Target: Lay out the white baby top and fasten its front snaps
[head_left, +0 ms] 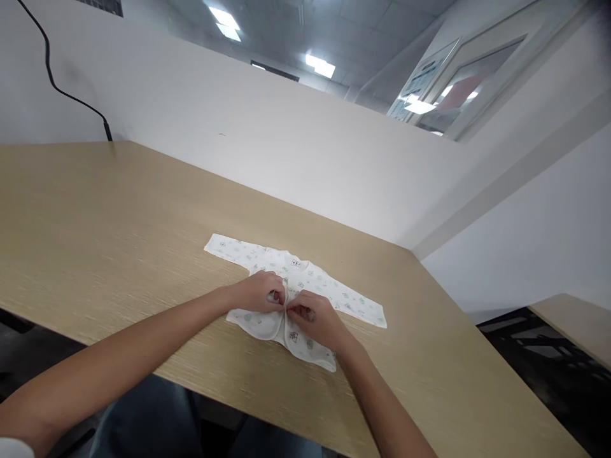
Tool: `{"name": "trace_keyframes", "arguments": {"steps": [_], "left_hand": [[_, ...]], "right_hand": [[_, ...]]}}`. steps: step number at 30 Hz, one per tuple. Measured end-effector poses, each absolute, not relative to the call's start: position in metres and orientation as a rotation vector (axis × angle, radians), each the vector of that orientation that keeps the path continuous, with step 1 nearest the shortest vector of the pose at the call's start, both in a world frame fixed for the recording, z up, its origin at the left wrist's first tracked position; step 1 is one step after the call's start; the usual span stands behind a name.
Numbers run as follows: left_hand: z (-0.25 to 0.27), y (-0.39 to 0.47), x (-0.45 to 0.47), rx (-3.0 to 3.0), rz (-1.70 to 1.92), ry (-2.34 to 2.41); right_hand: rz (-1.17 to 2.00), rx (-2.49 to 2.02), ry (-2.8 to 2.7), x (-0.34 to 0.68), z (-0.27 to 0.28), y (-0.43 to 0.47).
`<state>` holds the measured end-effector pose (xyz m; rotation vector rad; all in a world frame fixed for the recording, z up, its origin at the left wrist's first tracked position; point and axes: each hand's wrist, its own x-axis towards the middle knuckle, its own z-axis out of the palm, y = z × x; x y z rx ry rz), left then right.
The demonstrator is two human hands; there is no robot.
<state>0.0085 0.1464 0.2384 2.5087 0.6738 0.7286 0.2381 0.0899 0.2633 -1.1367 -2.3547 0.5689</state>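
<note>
A small white baby shirt (305, 280) with a sparse printed pattern lies spread on the table, both sleeves stretched out to the sides. Its front opening runs down the middle. My left hand (264, 291) pinches the cloth at the left edge of this opening. From the other side, my right hand (315, 316) pinches the right edge, its fingertips almost meeting those of the left. Whether a fastener sits between the fingers is too small to make out. Below the hands the two rounded front hems part slightly.
The shirt rests on a wood-coloured table (119, 222). Behind it rises a white partition (267, 152), with a black cable (71, 95) hanging at the far left. Another tabletop (577, 324) stands at the right. My legs (147, 416) are under the front edge.
</note>
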Motion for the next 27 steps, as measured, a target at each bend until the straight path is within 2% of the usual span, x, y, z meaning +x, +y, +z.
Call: {"name": "trace_keyframes", "arguments": {"steps": [14, 22, 27], "left_hand": [[0.242, 0.143, 0.009, 2.457, 0.656, 0.728], [0.243, 0.142, 0.010, 2.475, 0.642, 0.761], [0.243, 0.141, 0.010, 2.494, 0.634, 0.766]], "right_hand": [[0.511, -1.377, -2.305, 0.232, 0.261, 0.089], [0.431, -1.352, -2.346, 0.230, 0.264, 0.086], [0.510, -1.330, -2.256, 0.230, 0.263, 0.086]]}}
